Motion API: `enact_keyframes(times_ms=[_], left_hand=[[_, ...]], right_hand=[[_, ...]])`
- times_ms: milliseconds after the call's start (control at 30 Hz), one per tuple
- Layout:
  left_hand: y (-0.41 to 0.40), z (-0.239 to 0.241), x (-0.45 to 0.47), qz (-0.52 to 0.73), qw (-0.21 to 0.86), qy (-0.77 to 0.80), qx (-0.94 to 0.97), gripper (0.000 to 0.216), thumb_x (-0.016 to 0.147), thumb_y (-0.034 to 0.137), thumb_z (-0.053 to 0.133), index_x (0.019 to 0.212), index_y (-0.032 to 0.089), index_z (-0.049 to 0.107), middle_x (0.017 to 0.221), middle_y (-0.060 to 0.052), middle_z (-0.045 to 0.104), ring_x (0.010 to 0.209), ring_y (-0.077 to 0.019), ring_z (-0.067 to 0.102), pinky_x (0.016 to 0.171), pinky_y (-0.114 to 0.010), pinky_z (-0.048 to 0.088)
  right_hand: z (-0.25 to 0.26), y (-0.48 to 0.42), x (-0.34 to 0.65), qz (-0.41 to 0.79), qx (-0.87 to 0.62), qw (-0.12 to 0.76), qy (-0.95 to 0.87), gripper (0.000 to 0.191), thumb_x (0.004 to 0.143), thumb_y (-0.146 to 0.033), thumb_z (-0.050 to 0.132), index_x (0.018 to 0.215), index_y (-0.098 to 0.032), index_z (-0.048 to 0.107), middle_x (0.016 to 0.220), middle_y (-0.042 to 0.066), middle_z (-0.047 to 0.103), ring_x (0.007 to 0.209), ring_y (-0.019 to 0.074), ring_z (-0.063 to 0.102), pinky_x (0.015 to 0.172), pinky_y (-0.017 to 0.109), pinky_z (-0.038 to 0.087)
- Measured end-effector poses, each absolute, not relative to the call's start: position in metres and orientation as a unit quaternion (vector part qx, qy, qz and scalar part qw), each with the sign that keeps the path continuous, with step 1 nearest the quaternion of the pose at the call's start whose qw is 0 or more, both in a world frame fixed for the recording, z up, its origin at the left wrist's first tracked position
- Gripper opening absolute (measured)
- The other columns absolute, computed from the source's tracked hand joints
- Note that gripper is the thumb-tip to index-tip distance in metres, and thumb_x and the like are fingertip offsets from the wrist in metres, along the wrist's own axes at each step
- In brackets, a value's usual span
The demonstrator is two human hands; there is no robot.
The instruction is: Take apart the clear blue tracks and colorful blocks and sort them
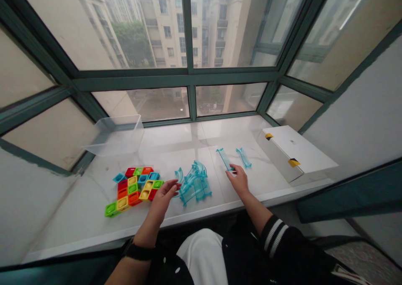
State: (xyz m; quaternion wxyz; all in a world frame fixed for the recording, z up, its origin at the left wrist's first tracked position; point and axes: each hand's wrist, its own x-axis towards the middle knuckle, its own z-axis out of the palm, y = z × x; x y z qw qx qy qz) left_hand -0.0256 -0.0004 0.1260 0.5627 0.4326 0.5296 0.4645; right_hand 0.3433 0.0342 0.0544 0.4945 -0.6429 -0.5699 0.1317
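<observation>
The right hand (238, 180) has its thumb and forefinger pinched on the near end of a straight, translucent blue plastic strip (223, 158), which lies slantwise on the white, marble-patterned window ledge (84, 211). A second straight, translucent blue plastic strip (244, 157) lies just beside it, to the right and apart from it. For tidy handling, a light pinch at that raised end seems best, since thin clear plastic probably slides easily on so smooth a surface; keeping the wrist low should let the whole length stay flat and leave the neighbouring strip undisturbed.

The left hand (166, 195) is at the left edge of a heaped cluster of curved and straight translucent blue plastic pieces (195, 184), its fingers loosely bent; whether they grip a piece there cannot be told. The pieces overlap and look prone to catching on one another, so lifting one from the outside of the heap, slowly and straight up, would be safer than tugging from the middle. That forearm also passes near the red, yellow, green, blue and orange plastic blocks (132, 188), so the elbow and wrist are best kept clear of them.
</observation>
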Motion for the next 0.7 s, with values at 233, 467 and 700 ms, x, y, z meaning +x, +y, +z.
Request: enact_keyframes(times_ms=[233,467,700], left_hand=[[-0.016,0.111,-0.051,0.471,0.554,0.568,0.387,0.071,0.065,0.063,0.088,0.117,0.017,0.072,0.112,-0.015,0.078,0.105,-0.0301,0.074,0.088,-0.042,0.062],[-0.024,0.104,-0.053,0.470,0.553,0.574,0.379,0.071,0.065,0.062,0.088,0.116,0.016,0.073,0.112,-0.016,0.078,0.103,-0.0308,0.075,0.088,-0.044,0.062],[-0.028,0.105,-0.052,0.471,0.548,0.577,0.379,0.071,0.064,0.063,0.088,0.116,0.017,0.072,0.111,-0.015,0.078,0.103,-0.0304,0.075,0.087,-0.042,0.062]], right_hand=[[0.028,0.058,0.372,0.073,-0.690,0.440,-0.570,0.040,0.090,-0.042,0.064,0.119,-0.015,0.072,0.113,0.016,0.072,0.103,0.0307,0.067,0.089,0.047,0.057],[0.014,0.078,0.347,0.077,-0.682,0.382,-0.618,0.035,0.089,-0.033,0.065,0.119,-0.016,0.070,0.113,0.013,0.071,0.105,0.0284,0.064,0.097,0.043,0.052],[0.004,0.086,0.315,0.077,-0.699,0.334,-0.627,0.033,0.089,-0.030,0.067,0.117,-0.015,0.070,0.112,0.013,0.070,0.109,0.0288,0.062,0.101,0.041,0.048]])
